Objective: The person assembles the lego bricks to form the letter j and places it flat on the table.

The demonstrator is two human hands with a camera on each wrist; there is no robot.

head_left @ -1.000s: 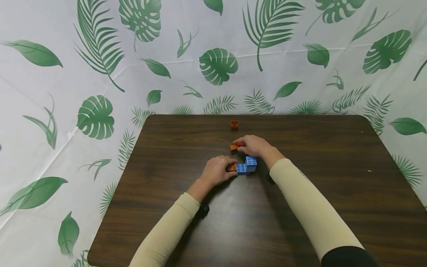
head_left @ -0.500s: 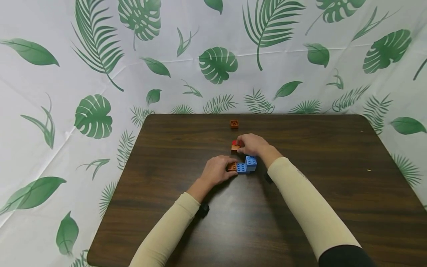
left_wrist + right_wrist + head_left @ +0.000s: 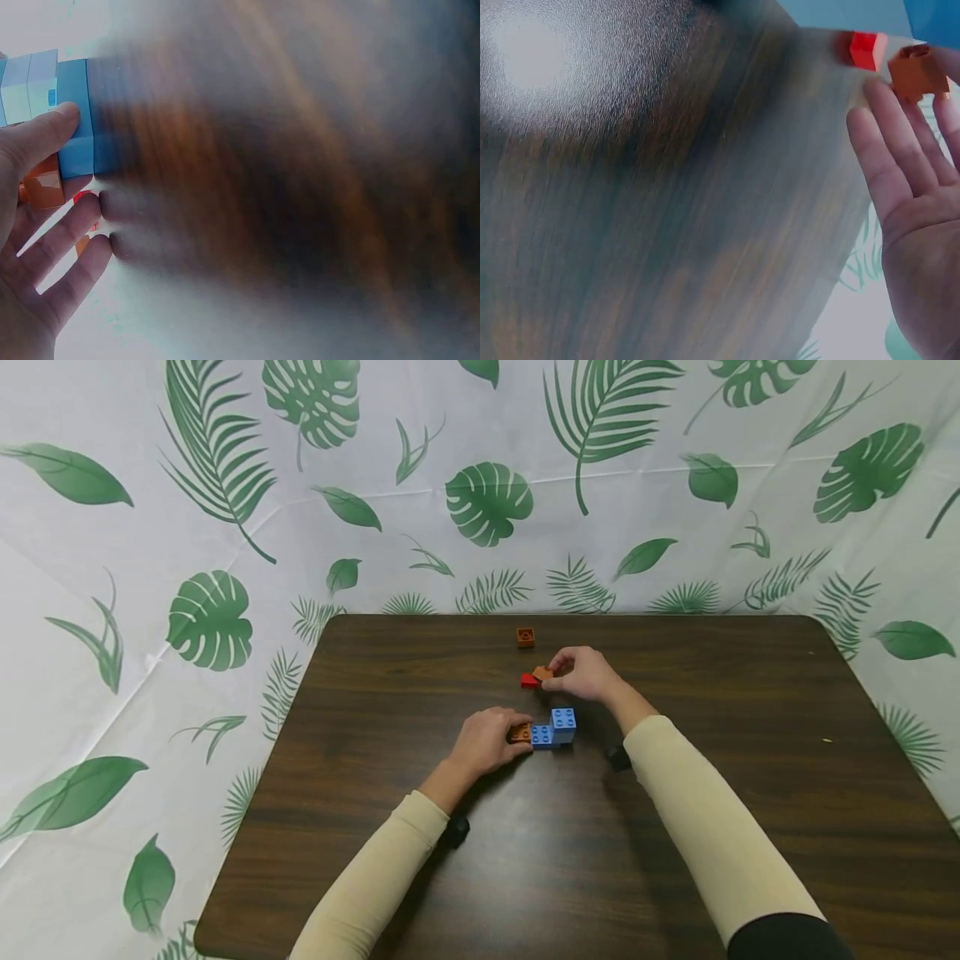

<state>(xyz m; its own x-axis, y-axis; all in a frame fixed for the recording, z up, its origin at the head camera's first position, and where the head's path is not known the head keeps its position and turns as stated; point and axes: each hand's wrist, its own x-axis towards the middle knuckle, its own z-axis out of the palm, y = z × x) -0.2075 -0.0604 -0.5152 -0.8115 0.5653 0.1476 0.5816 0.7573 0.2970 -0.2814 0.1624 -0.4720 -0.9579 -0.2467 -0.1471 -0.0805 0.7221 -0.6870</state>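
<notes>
Two hands (image 3: 486,743) (image 3: 588,675) well inside table's side edges (image 3: 898,752)

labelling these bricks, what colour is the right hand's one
That brick is orange, clearest in the right wrist view.

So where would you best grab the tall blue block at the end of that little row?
Probably pinch the tall blue block by its upper near and far faces, coming from above on the right. It stands upright and rises above the lower blue block on its left, whereas nothing presses against its right side, so that approach looks the easiest.
</notes>
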